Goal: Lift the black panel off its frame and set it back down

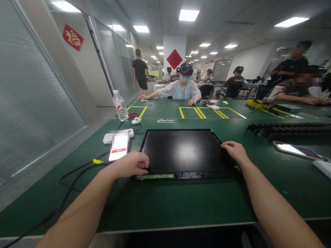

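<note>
A black flat display panel in a dark frame lies flat on the green table before me. A thin green circuit board runs along the left part of its near edge. My left hand is over the panel's near left corner, fingers curled and thumb close to the index finger; what they hold, if anything, is hidden. At the panel's right edge, my right hand pinches the frame between thumb and forefinger, its other fingers folded.
Left of the panel are a lit phone, a white power bank, cables, a water bottle and red-handled scissors. A black ridged strip and another phone lie right. A person sits opposite.
</note>
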`<state>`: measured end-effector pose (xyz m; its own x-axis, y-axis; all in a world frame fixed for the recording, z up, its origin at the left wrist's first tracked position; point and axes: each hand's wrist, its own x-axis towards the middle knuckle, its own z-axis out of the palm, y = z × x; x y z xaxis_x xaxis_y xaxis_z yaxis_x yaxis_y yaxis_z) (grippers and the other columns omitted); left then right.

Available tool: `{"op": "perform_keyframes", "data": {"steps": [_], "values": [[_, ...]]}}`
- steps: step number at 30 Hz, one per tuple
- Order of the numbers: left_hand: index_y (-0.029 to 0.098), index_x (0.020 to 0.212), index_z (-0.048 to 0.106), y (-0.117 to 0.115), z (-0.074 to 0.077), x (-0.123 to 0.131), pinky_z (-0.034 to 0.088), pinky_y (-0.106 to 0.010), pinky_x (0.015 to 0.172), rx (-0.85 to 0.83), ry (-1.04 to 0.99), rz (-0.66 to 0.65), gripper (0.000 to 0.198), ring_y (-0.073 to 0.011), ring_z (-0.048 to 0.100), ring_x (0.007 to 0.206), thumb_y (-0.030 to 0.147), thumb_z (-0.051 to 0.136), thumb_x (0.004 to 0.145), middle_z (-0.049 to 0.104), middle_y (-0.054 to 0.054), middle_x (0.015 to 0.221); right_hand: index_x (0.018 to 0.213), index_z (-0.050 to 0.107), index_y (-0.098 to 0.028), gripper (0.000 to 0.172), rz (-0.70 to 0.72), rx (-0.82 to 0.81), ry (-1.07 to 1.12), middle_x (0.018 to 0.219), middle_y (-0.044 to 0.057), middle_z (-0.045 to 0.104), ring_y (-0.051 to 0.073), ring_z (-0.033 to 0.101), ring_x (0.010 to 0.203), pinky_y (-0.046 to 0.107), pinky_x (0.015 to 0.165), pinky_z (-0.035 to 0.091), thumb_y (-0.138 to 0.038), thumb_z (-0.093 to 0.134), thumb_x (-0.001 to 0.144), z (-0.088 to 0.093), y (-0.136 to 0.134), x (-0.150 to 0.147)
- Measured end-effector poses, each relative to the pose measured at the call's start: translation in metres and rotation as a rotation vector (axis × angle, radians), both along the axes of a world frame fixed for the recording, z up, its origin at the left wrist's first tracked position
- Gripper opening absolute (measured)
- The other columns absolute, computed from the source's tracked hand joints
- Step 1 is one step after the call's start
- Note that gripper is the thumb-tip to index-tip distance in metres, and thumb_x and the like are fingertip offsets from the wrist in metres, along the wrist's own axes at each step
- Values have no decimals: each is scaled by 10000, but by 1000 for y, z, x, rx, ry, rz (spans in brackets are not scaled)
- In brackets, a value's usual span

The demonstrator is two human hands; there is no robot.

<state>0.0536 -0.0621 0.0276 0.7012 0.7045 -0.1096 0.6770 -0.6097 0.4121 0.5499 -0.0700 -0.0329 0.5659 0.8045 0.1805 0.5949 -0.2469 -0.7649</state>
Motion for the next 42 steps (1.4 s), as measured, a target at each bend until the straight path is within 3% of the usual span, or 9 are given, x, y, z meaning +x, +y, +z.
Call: {"op": "perform_keyframes", "data": {"steps": [4, 8, 11, 16, 22, 27, 35, 39, 42], "values": [[228, 880, 709, 1, 0, -1, 470, -290, 659, 40, -6, -5, 136, -209, 653, 736, 327, 754, 799, 672, -5, 810, 685, 780, -287, 153, 5, -14, -3, 838, 44, 790, 279, 696, 886, 394, 829, 508, -367, 650, 675, 1, 0, -1], [238, 1185, 731, 1, -5, 0, 542, -374, 942, 125, -114, 35, 374, -294, 696, 1096, 436, 715, 869, 711, -102, 1214, 691, 779, -286, 153, -1, -30, 8, 840, 46, 789, 280, 693, 897, 390, 826, 501, -360, 646, 673, 3, -1, -2], [222, 1415, 642, 7, -17, 0, 464, -475, 1145, 208, -181, 159, 579, -363, 592, 1353, 509, 655, 913, 603, -171, 1474, 698, 778, -284, 154, 4, -35, 18, 848, 48, 790, 280, 693, 905, 384, 811, 502, -365, 650, 669, 4, -2, -3], [106, 1594, 461, 18, -42, -4, 355, -586, 1239, 195, -94, 387, 827, -459, 419, 1538, 520, 640, 901, 440, -284, 1655, 715, 776, -271, 168, 3, -19, 27, 839, 52, 789, 278, 695, 891, 386, 817, 510, -368, 651, 660, 5, -3, -3], [45, 1650, 358, 20, -48, -4, 323, -584, 1262, 134, 0, 397, 822, -419, 376, 1572, 481, 531, 975, 416, -301, 1668, 773, 789, -240, 231, -53, 81, 2, 828, 69, 792, 272, 694, 868, 363, 796, 506, -375, 622, 689, 7, -4, -3], [107, 1591, 499, 19, -37, 1, 435, -494, 1213, 162, -59, 424, 632, -350, 561, 1463, 242, 457, 975, 581, -195, 1584, 836, 817, -238, 224, -48, -27, -25, 863, 62, 791, 249, 695, 851, 345, 783, 497, -288, 636, 715, 5, -2, -1], [146, 1558, 564, 14, -30, 9, 528, -431, 1092, 146, -73, 576, 657, -345, 681, 1324, 77, 467, 912, 674, -168, 1492, 930, 823, -232, 235, -14, -92, -44, 962, 70, 806, 243, 712, 883, 356, 816, 521, -266, 658, 766, -5, 3, 1], [194, 1552, 574, 13, -31, 10, 558, -476, 1013, 92, -173, 668, 672, -379, 736, 1208, 67, 506, 895, 751, -170, 1370, 932, 822, -238, 238, 5, -76, -86, 983, 77, 808, 250, 725, 909, 370, 850, 545, -261, 667, 753, -8, 5, 2], [223, 1519, 589, 14, -31, 12, 560, -460, 1024, -11, -440, 746, 698, -348, 737, 1202, 34, 563, 847, 782, -135, 1314, 941, 827, -236, 246, 6, -84, -109, 1010, 89, 809, 267, 734, 954, 383, 880, 558, -262, 667, 755, -8, 5, 4]]}}
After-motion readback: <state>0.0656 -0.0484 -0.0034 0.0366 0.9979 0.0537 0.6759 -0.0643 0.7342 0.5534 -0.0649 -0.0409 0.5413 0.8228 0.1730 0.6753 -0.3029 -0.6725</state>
